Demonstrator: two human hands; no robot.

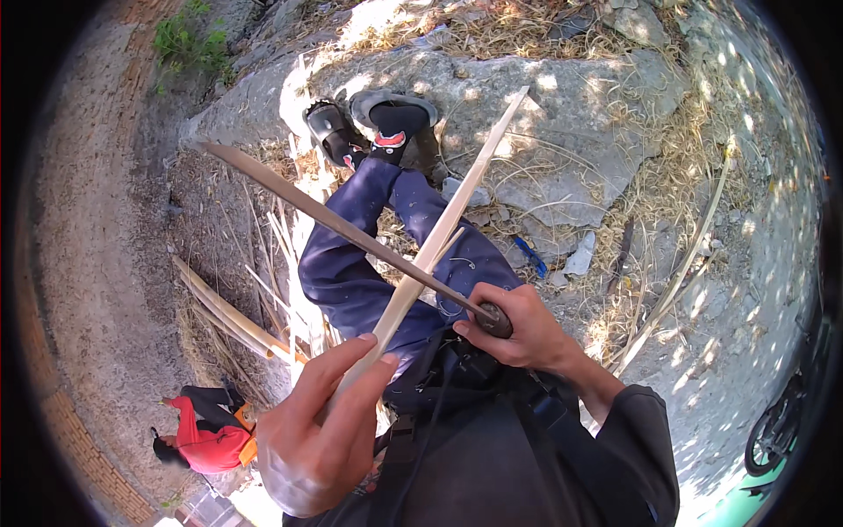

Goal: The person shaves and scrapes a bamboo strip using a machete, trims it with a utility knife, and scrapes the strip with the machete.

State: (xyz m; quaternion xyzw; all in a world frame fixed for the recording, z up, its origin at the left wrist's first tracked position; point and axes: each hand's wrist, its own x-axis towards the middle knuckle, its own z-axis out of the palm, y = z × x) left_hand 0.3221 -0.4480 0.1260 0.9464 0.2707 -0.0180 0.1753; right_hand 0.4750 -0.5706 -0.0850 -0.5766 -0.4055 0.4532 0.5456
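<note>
My left hand (320, 430) grips the near end of a long pale bamboo strip (474, 176), thumb and fingers pinched along its sides. The strip slants up and away to the right, over my legs. Closed around the dark handle of a long knife (303, 202) is my right hand (527, 332). Its narrow brown blade points to the far left and crosses the strip at about mid-length. A thin sliver (450, 246) stands off the strip's right side just beyond the blade. Whether the edge bites into the strip I cannot tell.
Split bamboo poles (230, 307) and thin strips lie on the ground left of my legs. A stone slab (571, 145) lies ahead, with dry shavings (527, 33) behind it. Another person in red (211, 436) sits at lower left. A blue object (529, 255) lies right of my knees.
</note>
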